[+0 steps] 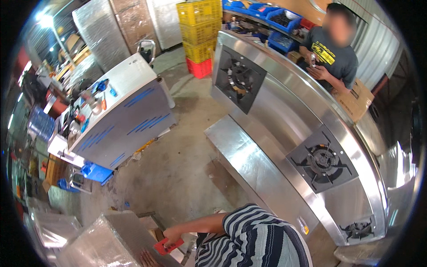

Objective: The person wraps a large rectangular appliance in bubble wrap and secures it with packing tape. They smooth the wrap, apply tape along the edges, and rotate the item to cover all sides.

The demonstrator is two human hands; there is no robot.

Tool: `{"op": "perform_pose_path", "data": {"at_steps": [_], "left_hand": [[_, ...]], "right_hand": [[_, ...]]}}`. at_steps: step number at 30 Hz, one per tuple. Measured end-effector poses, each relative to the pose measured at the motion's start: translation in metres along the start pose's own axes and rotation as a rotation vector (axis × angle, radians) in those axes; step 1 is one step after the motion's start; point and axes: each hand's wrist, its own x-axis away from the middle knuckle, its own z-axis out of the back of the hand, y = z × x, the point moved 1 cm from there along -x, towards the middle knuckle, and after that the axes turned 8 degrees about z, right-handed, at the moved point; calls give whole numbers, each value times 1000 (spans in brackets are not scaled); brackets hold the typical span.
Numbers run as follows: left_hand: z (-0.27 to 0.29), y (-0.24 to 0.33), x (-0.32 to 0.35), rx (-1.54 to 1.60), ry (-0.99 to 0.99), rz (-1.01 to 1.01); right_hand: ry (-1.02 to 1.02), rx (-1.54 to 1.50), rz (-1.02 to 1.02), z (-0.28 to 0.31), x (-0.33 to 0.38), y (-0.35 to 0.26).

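At the lower edge, my right hand (172,236) reaches across to the left, its fingers closed on a flat red piece with dark print (168,246); I cannot tell exactly what it is. My left hand (147,258) lies with fingers spread against the side of a large box wrapped in clear film (106,238), and its lower part is cut off by the frame edge. The red piece is beside this box, a little to the right of the left hand. My striped sleeve and shirt fill the bottom middle.
A long stainless steel stove counter (284,111) with black burners curves along the right, with a low steel shelf (249,153) before it. Behind it stands a person (331,53) holding something small. A cluttered worktable (120,84) stands left; stacked yellow crates (200,31) stand at the back.
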Motion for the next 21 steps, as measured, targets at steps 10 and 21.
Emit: {"op": "perform_pose_path", "data": {"at_steps": [10,21], "left_hand": [[-3,-3,6,-394,-291,125],[-12,31,-106,-404,-569,293]], "right_hand": [[-526,1109,-106,-3,-69,-17],[41,468,-415,132,60,99]]}}
